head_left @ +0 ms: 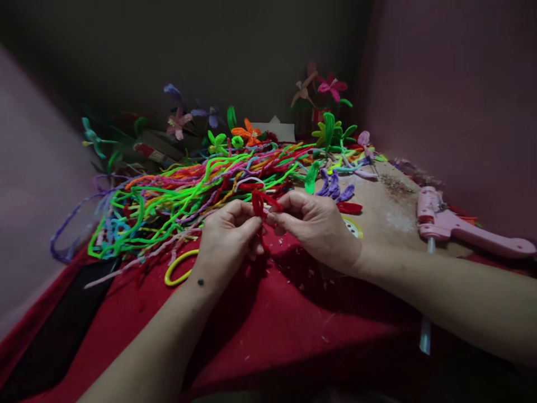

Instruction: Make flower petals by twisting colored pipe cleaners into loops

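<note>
My left hand (229, 238) and my right hand (312, 224) meet at the middle of the view, both pinching a red pipe cleaner (259, 202) that is bent into a loop between the fingertips. Its tail hangs down between the hands over a red cloth (268, 313). Just behind the hands lies a big tangled heap of coloured pipe cleaners (176, 196), mostly green, orange and purple. A yellow loop (178, 268) lies by my left wrist.
A pink glue gun (457, 224) lies at the right on a bare tabletop (386, 207). Purple petal shapes (333, 187) and a red one (349, 207) lie beyond my right hand. Finished pipe-cleaner flowers (329, 89) stand along the dark back wall.
</note>
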A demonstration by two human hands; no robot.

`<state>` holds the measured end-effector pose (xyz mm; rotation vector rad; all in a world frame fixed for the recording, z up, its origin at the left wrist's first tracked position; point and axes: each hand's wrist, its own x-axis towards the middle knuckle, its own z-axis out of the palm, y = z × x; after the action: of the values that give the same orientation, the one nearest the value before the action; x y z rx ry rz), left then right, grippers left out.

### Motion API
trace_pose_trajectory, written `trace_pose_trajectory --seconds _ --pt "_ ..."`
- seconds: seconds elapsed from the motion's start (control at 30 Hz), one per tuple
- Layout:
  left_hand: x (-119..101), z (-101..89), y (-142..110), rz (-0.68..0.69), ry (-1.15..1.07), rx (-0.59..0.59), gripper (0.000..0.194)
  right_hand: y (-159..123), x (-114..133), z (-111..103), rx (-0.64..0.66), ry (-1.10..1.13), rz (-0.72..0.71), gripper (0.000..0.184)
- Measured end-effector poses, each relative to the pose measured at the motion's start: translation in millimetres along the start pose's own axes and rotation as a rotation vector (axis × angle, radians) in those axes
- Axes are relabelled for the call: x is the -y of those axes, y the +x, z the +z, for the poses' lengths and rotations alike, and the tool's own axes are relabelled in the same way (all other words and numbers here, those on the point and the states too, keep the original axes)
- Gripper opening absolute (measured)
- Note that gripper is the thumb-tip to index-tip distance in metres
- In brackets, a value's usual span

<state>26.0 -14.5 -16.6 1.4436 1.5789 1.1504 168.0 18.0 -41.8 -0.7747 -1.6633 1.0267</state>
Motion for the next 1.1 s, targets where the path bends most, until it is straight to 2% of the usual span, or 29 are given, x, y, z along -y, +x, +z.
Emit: trace_pose_trajectory --seconds 0.07,0.27,0.63,0.87,1.1 --pt "1.0 1.6 -0.8 0.011 0.002 -0.012 0.004 -0.7 0.1 -0.3 0.012 -0.030 -0.001 0.007" --pt "6.4 2.9 -1.1 0.049 -0.045 0.029 0.014 1.9 3.2 -0.4 0.016 0.130 0.142 0.007" --pt "5.6 3.8 -1.4 0.070 -0.078 -0.007 0.010 -0.7 4.3 -1.1 0.034 -0.042 -0.001 0.009" --pt "5.2 4.2 -2.7 0.071 -0.088 -0.035 0.011 -1.9 4.5 0.2 0.045 -0.019 0.011 0.009" --pt "6.0 5.2 -1.8 0.082 -0.115 0.043 0.012 -1.8 4.2 -0.8 0.051 0.009 0.036 0.010"
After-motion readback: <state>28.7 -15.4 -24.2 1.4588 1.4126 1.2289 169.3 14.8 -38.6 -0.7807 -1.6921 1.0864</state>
